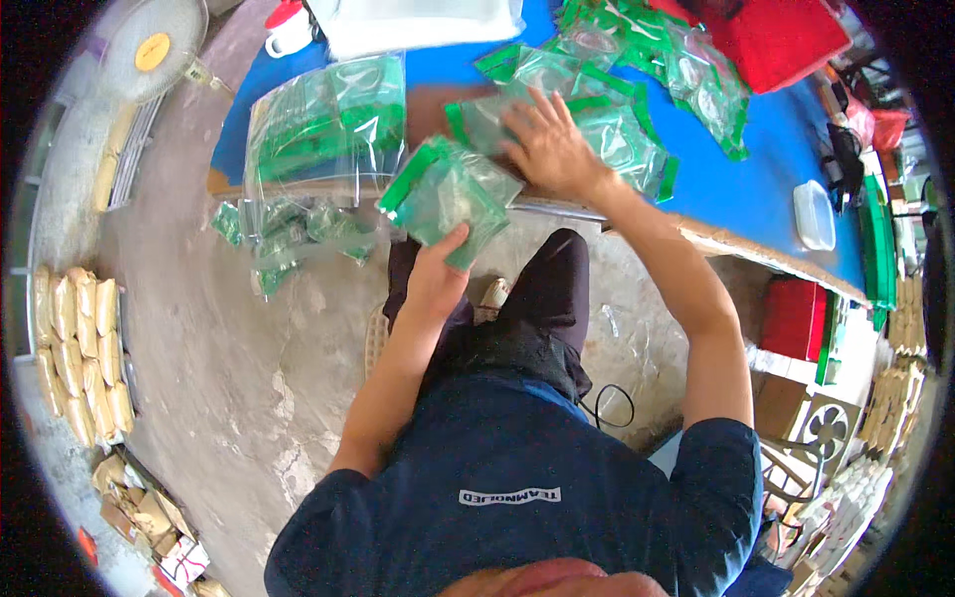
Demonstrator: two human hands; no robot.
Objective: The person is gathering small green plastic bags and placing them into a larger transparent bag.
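Observation:
My left hand [435, 273] grips a stack of small clear packets with green tops [448, 194], held just in front of the table edge. My right hand [549, 147] lies flat, fingers spread, on loose packets of the same kind [622, 139] spread over the blue table [756, 189]. A big clear bag [323, 129] stuffed with such packets hangs over the table's left edge, and more of them [288, 234] sag below it.
A red crate [781, 40] and a white container [418, 22] stand at the table's far side. A small clear lidded box [814, 214] sits to the right. A fan [149, 45] stands at far left. Tan sacks [80, 348] line the concrete floor.

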